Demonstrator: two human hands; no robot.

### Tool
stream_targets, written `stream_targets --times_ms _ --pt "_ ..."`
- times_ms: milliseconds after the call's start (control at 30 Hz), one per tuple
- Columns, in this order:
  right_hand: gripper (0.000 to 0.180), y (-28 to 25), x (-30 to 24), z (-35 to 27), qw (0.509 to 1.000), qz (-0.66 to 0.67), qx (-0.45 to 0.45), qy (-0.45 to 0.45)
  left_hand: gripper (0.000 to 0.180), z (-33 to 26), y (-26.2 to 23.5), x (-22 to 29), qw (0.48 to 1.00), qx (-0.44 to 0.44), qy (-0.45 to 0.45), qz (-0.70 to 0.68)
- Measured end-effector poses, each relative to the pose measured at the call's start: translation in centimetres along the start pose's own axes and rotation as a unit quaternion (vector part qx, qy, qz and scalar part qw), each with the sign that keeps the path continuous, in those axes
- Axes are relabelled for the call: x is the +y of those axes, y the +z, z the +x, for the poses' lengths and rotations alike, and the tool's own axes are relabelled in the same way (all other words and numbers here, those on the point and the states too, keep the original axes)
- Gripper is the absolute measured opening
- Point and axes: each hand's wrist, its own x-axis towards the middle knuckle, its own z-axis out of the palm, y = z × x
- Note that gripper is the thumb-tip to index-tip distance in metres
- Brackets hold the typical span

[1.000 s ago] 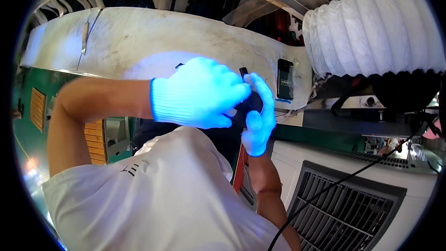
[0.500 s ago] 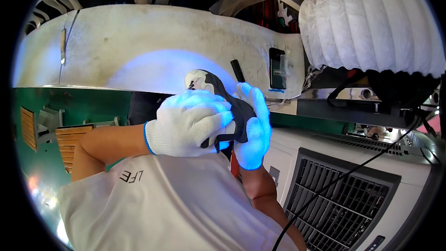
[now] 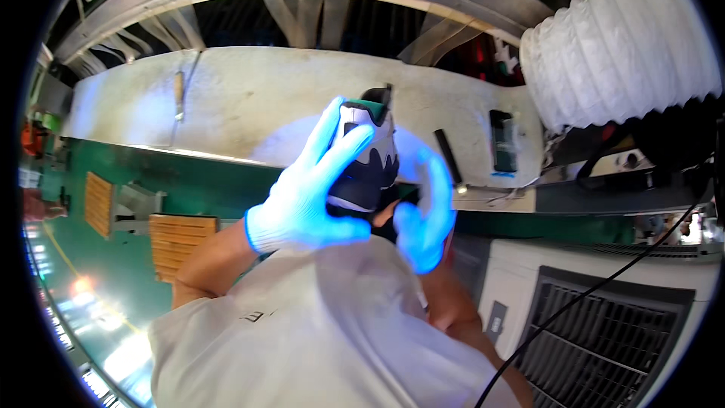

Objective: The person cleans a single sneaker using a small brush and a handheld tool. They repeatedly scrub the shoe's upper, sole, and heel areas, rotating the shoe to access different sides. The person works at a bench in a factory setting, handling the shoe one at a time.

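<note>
A sneaker (image 3: 376,155) with pale and dark patches and a green collar lining stands in front of my chest, its collar and pull tab toward the far side. My left hand (image 3: 306,185), in a knit glove lit blue, grips it from the left, fingers along the upper and thumb low down. On the other side, my gloved right hand (image 3: 427,219) is off the shoe. Its fingers are somewhat smeared by motion, but thumb and fingers look apart with nothing between them.
Across the front runs a pale worn bench (image 3: 264,98). On it lie a wooden-handled tool (image 3: 179,94), a slim black stick-shaped torch (image 3: 448,159) with a bright end, and a dark phone (image 3: 502,143). A white ribbed duct (image 3: 619,53) hangs right, above a grilled unit (image 3: 604,332).
The shoe has turned so its collar faces away from me. My left hand has shifted to its left side with fingers extended. My right hand has come off it. The view has tilted.
</note>
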Motion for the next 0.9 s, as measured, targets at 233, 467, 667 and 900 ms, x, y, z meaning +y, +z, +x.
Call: stream_targets --times_ms 233,467,667,900 --pt "0.080 -5.5 14.8 5.9 0.841 -0.529 -0.039 0.104 0.125 -2.2 -2.5 -0.3 0.989 0.001 -0.125 0.083" --pt "0.037 -3.7 14.9 7.2 0.970 -0.061 -0.076 0.222 0.127 -2.3 -3.7 -0.6 0.974 -0.047 -0.169 0.146" --pt "0.026 5.5 2.5 12.1 0.794 0.542 0.084 0.262 0.122 -0.8 -2.6 1.3 0.959 -0.058 -0.229 0.157" --pt "0.038 8.7 2.0 14.3 0.804 0.570 0.021 0.165 0.127 -0.4 -2.4 0.9 0.966 -0.042 -0.206 0.150"
